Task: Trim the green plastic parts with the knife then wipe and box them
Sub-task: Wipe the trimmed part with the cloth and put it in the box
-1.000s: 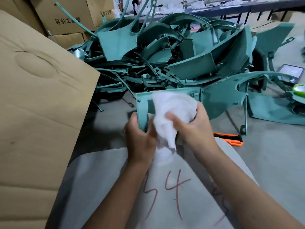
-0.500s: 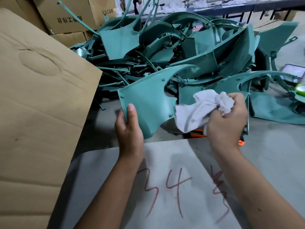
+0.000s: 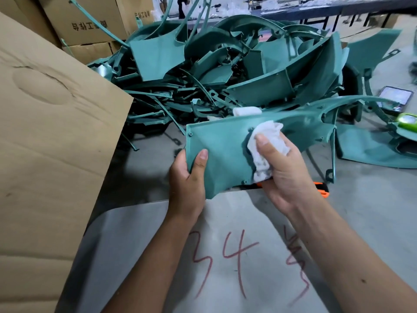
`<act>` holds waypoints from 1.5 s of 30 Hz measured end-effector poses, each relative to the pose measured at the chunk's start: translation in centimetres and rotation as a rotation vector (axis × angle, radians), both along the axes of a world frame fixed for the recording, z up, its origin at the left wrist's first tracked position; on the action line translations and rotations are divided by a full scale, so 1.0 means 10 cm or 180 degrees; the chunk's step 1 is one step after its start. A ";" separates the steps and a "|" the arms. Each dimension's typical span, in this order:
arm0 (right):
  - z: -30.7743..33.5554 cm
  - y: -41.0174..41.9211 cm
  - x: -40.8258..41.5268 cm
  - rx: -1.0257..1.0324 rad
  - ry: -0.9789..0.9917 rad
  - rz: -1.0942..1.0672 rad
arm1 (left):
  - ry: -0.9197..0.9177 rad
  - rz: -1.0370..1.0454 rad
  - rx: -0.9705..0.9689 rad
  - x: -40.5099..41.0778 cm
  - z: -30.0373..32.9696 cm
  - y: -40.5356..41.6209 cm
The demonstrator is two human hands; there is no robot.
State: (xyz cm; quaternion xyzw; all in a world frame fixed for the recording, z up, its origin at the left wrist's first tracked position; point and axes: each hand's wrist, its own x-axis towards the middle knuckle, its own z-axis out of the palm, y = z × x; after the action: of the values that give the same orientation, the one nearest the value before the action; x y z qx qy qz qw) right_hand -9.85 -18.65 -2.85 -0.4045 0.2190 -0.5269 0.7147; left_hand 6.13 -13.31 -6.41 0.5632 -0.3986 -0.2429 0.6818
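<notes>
Gripping green part, left hand; right hand presses clutched cloth on it.

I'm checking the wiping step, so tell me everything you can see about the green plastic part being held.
The green plastic part is a teal moulded panel, matte and smooth, broad at its left end and sweeping right into a narrow curved arm. Small screw holes dot its edges. It is held up, tilted, above the grey surface. The left hand grips its lower left corner, thumb on the face. The right hand presses a crumpled white cloth against its middle.
</notes>
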 end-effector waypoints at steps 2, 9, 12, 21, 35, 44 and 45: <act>-0.04 0.01 0.02 -0.0146 0.0269 -0.0102 | -0.0108 -0.0060 0.0044 0.03 -0.01 0.01; -0.10 0.02 0.07 -0.0156 0.0033 -0.0456 | 0.0213 -0.0483 0.0286 0.09 -0.01 -0.03; -0.11 0.00 0.06 -0.0101 -0.0019 -0.0519 | 0.0239 -0.0675 0.0307 0.08 0.03 -0.01; -0.04 -0.24 -0.26 0.0157 -0.0485 -0.1244 | 0.0653 -0.0803 0.0789 0.00 0.12 0.07; 0.01 -0.20 -0.20 0.0725 -0.0787 -0.1473 | 0.0845 -0.0746 0.0909 0.03 0.16 0.07; -0.03 0.01 0.10 -0.0021 0.0165 -0.0567 | 0.0568 -0.0761 0.0959 -0.02 0.13 0.08; -0.04 0.01 0.08 -0.0053 0.0257 -0.0596 | 0.0533 -0.0738 0.1011 0.02 0.14 0.08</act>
State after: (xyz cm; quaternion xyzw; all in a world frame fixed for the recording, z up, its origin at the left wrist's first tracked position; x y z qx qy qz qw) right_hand -9.02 -18.54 -3.24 -0.4091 0.2801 -0.5765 0.6495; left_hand 6.37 -12.53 -5.03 0.5918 -0.3594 -0.4255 0.5827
